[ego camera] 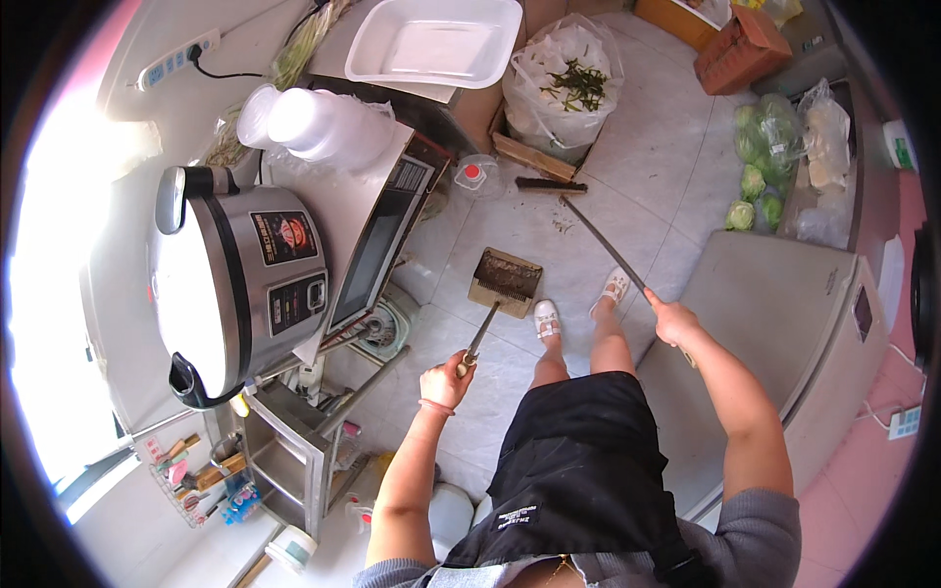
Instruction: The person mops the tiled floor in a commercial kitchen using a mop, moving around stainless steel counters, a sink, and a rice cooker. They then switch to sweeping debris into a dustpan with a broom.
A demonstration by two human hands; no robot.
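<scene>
My left hand grips the handle of a long-handled dustpan. The pan rests on the tiled floor just ahead of my left shoe, with dirt inside it. In my right hand is the long stick of a broom. The dark bristle head lies on the floor beyond, against the front of a cardboard box. Small green scraps are scattered near the head's lower side. Both hands are closed around their handles.
A plastic bag of waste with green trimmings stands behind the broom head, beside a clear plastic jug. To the left are a large rice cooker and a steel sink. Cabbages and a low fridge stand right.
</scene>
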